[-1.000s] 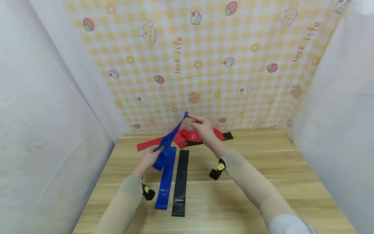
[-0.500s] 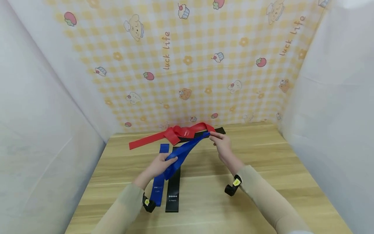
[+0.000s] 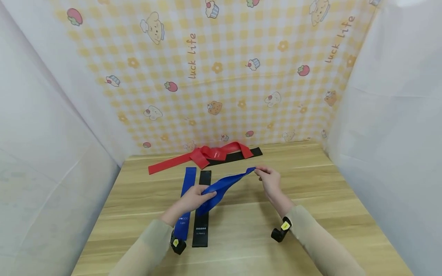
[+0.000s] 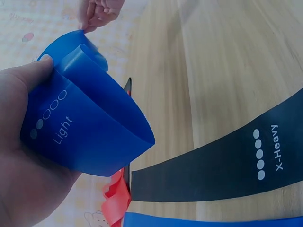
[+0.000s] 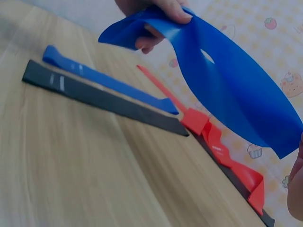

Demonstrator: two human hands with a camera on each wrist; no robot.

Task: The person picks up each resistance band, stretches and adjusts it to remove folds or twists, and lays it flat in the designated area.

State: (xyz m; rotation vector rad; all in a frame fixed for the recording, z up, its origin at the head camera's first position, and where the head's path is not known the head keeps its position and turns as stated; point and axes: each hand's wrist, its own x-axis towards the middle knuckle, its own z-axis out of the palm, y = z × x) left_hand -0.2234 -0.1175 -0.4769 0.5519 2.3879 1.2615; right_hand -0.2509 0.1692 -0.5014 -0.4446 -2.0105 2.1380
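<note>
A blue resistance band loop (image 3: 224, 183) is stretched in the air between both hands. My left hand (image 3: 192, 198) grips its near end, thumb on top; in the left wrist view the band (image 4: 90, 123) reads "Light". My right hand (image 3: 271, 181) pinches the far end between thumb and fingertips. The loop looks twisted along its length in the right wrist view. Below the left hand, a second blue band (image 3: 188, 180) lies flat on the table, partly covered by that hand and forearm. Beside it lies a black band (image 3: 200, 234) marked "X-Heavy", partly beneath the held loop.
At the back of the wooden table (image 3: 297, 184), red bands (image 3: 169, 163), tangled in the middle, lie over another black band (image 3: 232, 157). A checked cloth (image 3: 235, 92) hangs behind, with white sheets (image 3: 383, 115) at both sides.
The right hand has come down and to the right with its end of the blue band. The left hand has shifted right and slightly lower, bringing the loop over the black band.
</note>
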